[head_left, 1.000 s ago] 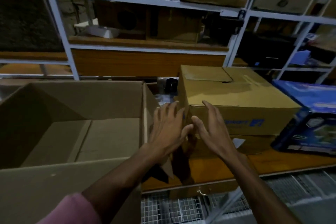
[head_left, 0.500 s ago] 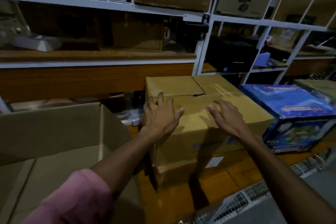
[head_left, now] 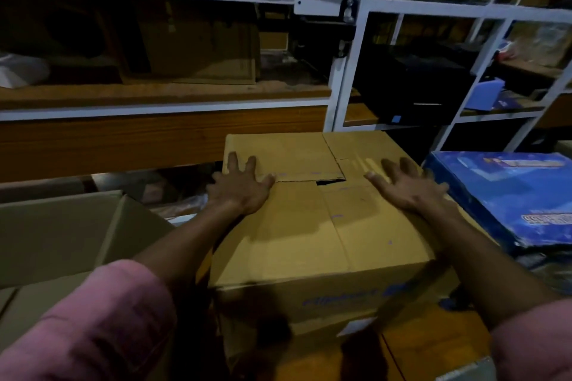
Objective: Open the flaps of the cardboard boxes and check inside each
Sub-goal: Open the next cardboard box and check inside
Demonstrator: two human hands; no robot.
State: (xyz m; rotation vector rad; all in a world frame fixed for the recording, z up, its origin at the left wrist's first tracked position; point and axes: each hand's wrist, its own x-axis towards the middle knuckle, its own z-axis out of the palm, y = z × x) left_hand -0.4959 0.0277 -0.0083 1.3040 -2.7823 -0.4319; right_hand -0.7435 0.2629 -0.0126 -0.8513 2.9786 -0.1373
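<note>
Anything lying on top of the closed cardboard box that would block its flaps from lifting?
Nothing visible. Only the left hand and right hand rest on the closed cardboard box; the blue box sits beside it.

A wooden shelf in a white metal rack carries three boxes side by side. A closed brown box stands in the middle, an open box just left of it, and a blue box on its right, touching or nearly touching it.
</note>
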